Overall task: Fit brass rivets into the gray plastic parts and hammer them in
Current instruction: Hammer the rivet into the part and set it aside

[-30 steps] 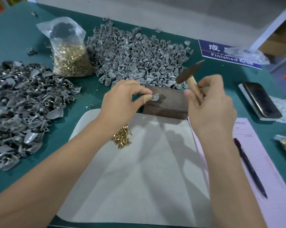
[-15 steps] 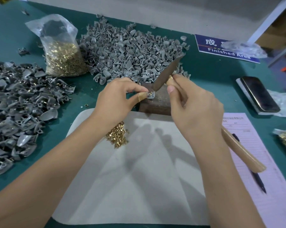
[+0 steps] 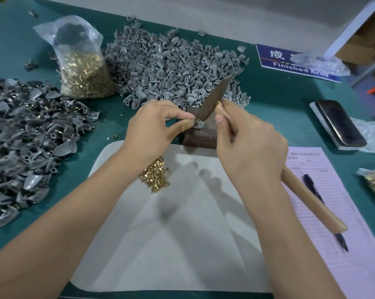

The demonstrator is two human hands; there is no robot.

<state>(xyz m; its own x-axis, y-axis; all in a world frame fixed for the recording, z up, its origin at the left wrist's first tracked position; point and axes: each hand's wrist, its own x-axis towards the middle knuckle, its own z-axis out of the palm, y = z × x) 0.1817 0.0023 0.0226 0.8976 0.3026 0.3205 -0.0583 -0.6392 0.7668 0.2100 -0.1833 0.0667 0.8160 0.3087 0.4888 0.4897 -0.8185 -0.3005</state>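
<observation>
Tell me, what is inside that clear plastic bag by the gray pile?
The clear plastic bag holds small brass rivets in its lower half, with something dark above; what it is cannot be told.

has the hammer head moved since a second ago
Yes. The hammer head has swung down and left, from raised over the right edge of the metal block onto the part pinched by the left hand.

Table: green top (image 3: pixel 279 108)
Far middle: pile of gray parts (image 3: pixel 173 63)
Left: darker parts pile (image 3: pixel 27 134)
Far left: bag of rivets (image 3: pixel 83 70)
Near middle: gray mat (image 3: pixel 182 244), loose rivets (image 3: pixel 155 176) on it
Middle: brown block (image 3: pixel 203 134)
Right: phone (image 3: pixel 339 123), pink form (image 3: pixel 333 212)
Far right: blue sign (image 3: pixel 294 61)
</observation>
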